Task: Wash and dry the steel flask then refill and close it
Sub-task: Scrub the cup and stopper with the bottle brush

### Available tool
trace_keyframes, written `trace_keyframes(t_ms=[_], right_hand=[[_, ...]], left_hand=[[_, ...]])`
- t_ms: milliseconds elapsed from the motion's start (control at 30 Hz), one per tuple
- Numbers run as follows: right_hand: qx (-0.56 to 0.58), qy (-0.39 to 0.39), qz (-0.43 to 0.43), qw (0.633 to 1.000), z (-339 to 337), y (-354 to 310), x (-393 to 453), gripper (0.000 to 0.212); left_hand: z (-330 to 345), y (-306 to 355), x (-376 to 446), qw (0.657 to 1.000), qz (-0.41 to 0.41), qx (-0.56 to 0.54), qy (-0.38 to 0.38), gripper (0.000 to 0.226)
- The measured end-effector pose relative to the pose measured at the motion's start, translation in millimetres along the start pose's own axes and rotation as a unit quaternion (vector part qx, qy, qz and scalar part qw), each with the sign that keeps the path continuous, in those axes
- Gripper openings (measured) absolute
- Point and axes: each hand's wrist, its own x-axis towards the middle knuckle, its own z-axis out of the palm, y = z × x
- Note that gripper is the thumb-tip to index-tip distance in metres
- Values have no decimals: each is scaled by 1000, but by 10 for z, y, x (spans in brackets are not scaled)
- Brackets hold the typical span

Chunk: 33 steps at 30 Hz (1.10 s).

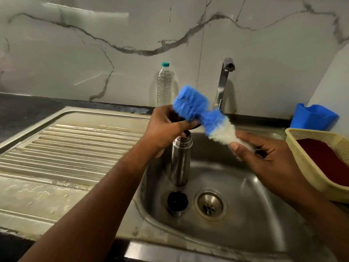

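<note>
— Any writing to read here, a brand or a number?

— None. The steel flask (pixel 180 159) shows bare metal, with no logo or print on the side that faces us.

— And the plastic bottle (pixel 164 86) by the wall?

— Clear, with no label in sight. The blue tub (pixel 313 116) and the basket (pixel 309 148) carry no legible marks either.

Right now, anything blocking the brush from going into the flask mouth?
Partly: the left hand holds a dark object just over the open steel flask mouth. The brush, held in both hands, is above it.
</note>
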Motion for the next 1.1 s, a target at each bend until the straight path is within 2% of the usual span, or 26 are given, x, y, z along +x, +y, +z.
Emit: trace_keyframes(t_ms=[67, 167, 267, 400, 467, 567, 667, 767, 900, 967, 1100], right_hand=[[-10, 5, -2, 1000, 27, 8, -12, 46], [-4, 30, 10, 999, 15, 22, 5, 49], [-5, 3, 5, 1000, 16, -13, -6, 39], [2, 36, 20, 999, -40, 36, 29, 50], [9, 5, 14, 1000, -23, 7, 9, 39], [-7, -2, 20, 1000, 38, 20, -5, 37], [-11, 35, 22, 999, 12, 89, 27, 52], [-29, 13, 4, 999, -3, 42, 9, 50], [-51, 44, 0, 998, -39, 48, 20, 48], [-46, 25, -9, 999, -35, 29, 18, 46], [-42, 35, -8, 998, 9, 42, 15, 51]], left_hand=[[2, 12, -12, 1000, -5, -7, 1, 45], [8, 32, -22, 999, -14, -40, -10, 60], [-4, 33, -17, 998, -24, -62, -1, 56], [12, 33, -16, 997, -26, -69, -15, 55], [14, 38, -22, 998, -18, -64, -14, 48], [-3, -5, -20, 999, -15, -35, -8, 49], [6, -32, -9, 1000, -19, 1, -10, 57], [-9, -11, -20, 999, 9, 32, 12, 45], [-3, -42, -18, 991, 54, 111, 51, 48], [-3, -56, -5, 982, 73, 160, 69, 48], [0, -83, 21, 974, 108, 181, 84, 49]])
